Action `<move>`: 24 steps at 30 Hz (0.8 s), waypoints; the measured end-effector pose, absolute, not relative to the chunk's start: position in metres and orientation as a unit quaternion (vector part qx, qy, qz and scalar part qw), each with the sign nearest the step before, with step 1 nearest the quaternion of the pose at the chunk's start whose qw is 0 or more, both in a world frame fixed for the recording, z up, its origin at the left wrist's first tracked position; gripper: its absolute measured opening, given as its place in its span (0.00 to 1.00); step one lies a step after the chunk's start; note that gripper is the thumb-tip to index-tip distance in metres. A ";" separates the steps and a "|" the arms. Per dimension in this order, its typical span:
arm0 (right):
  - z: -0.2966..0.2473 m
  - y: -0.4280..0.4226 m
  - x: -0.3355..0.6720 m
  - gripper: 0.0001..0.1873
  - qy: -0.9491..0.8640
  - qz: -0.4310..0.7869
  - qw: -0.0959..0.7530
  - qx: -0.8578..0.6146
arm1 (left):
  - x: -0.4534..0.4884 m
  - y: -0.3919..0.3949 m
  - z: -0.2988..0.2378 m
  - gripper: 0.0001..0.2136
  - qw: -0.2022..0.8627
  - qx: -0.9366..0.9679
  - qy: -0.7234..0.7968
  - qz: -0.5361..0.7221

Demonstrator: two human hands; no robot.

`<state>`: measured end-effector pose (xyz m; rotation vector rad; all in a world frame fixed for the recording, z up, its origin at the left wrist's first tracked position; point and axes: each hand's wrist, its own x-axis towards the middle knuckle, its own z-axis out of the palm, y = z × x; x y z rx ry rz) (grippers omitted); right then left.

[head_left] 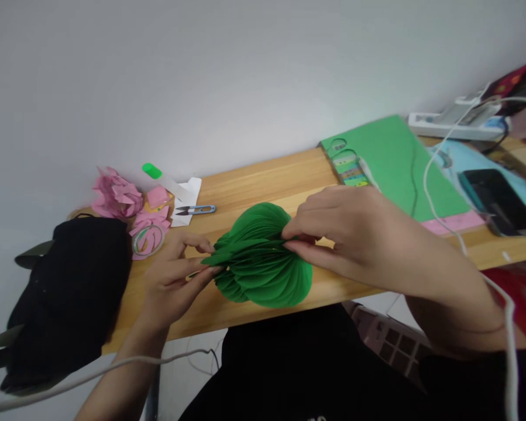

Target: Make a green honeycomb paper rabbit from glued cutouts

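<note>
A round bundle of fanned green paper leaves (271, 280) is held just above the wooden table, near its front edge. My left hand (175, 278) pinches the narrow gathered end of the leaves between thumb and fingers. On the opposite side, my right hand (339, 231) has thumb and forefinger closed on the edges of some upper leaves. The leaves spread out in folds between the two hands. How the leaves are joined at the middle is hidden.
Thread snips (196, 209), a glue stick (170, 182), a tape roll (147, 241) and pink paper scraps (117, 196) lie left. A black bag (74, 292) sits beside them. Right are green sheets (392, 164), a phone (502, 202), a power strip (456, 126) and a white cable (427, 169).
</note>
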<state>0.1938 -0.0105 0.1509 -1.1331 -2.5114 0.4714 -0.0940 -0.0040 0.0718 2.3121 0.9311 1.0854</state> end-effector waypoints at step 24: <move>0.157 -0.006 0.193 0.19 -0.925 0.066 0.117 -0.355 | -0.088 0.002 0.068 0.05 0.231 0.822 0.375 0.363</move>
